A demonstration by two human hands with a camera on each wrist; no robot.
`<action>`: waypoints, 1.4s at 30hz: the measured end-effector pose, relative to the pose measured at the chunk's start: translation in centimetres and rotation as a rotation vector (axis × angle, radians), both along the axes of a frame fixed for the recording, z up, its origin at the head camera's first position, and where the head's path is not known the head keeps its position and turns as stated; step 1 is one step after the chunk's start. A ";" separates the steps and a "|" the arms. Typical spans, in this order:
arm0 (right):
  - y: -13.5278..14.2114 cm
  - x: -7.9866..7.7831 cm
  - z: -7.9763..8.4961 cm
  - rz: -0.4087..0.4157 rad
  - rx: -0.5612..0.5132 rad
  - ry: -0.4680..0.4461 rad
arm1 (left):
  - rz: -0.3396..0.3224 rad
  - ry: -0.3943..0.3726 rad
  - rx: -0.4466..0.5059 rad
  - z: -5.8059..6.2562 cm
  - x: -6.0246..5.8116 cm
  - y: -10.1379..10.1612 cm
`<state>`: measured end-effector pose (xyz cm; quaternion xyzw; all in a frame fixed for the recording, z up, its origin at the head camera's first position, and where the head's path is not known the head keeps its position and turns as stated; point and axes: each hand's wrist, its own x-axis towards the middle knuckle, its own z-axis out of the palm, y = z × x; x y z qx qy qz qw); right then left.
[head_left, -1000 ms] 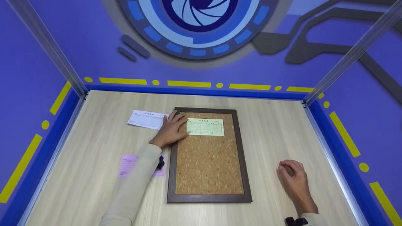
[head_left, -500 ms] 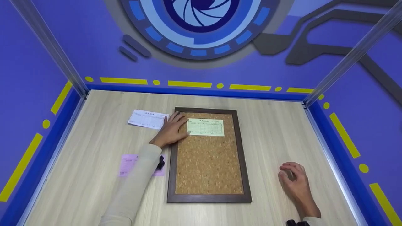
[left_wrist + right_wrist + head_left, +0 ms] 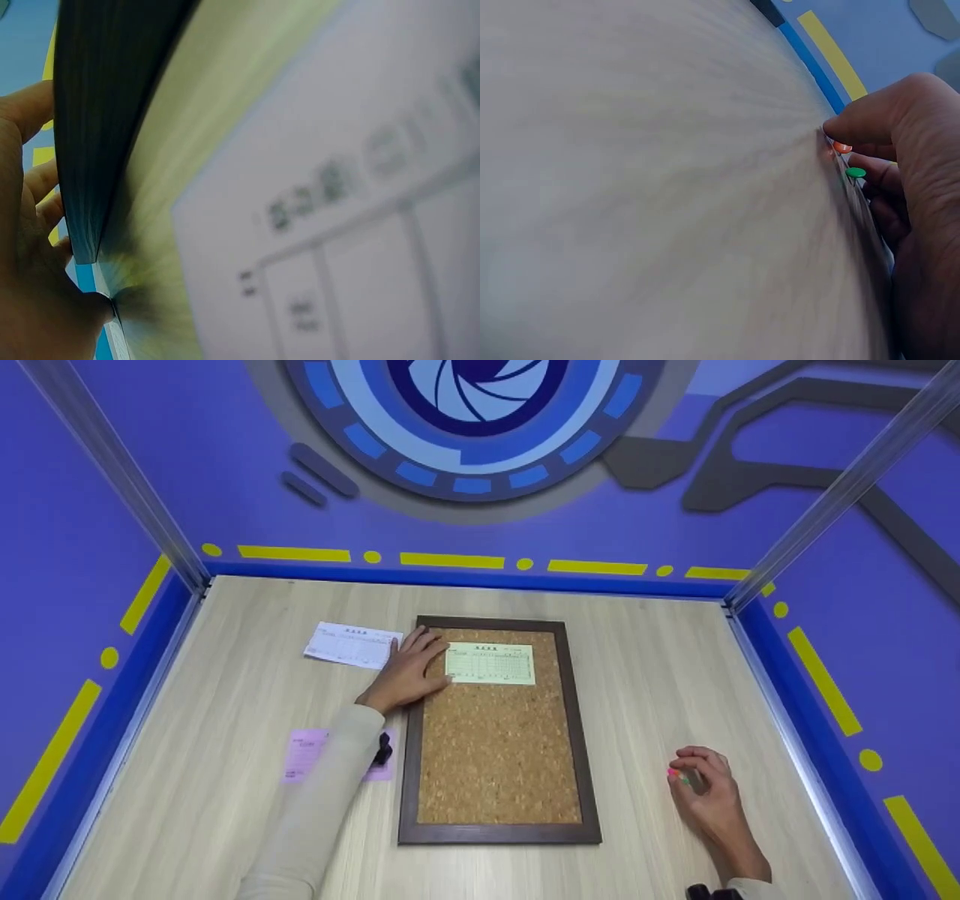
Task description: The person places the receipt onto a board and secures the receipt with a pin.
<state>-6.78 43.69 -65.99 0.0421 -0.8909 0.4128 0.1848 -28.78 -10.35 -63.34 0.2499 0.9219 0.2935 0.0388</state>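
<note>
We take the middle of the cork board [image 3: 496, 757] as our clock centre; it lies flat on the pale wood-grain table [image 3: 645, 682], in a dark brown frame. At twelve o'clock on the cork lies the green slip [image 3: 490, 665]. It carries a dark printed heading over a ruled grid, the characters too small for us to read.

At eleven o'clock the left hand [image 3: 407, 669] rests across the frame's side with fingers spread, nothing clenched; its thumb and index fingertips meet the green slip's left edge. Its little finger overlaps the white slip [image 3: 349, 646], at ten o'clock on the table, which bears a similar heading and grid, also illegible to us. At nine o'clock the pink slip [image 3: 302, 754] shows lines of fine print, partly hidden beneath the left sleeve [image 3: 322, 795]. The left wrist view catches large, blurred characters on a paper; we cannot make out the words.

Between three and four o'clock, the right hand [image 3: 712, 799] is curled over the table. An orange-red pin [image 3: 843, 148] and a green pin [image 3: 856, 173] show right by its fingertips; we cannot tell whether it pinches either one.
</note>
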 end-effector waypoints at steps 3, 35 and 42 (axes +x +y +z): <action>0.2 -0.1 -0.2 0.002 -0.004 0.005 | 0.004 0.004 -0.002 0.0 0.0 -0.1; -0.2 -0.1 -0.1 -0.124 -0.179 -0.053 | -0.005 -0.018 -0.029 0.0 -0.2 0.0; -0.3 0.0 0.0 -0.150 -0.238 -0.067 | -0.002 -0.025 -0.041 0.0 -0.2 0.1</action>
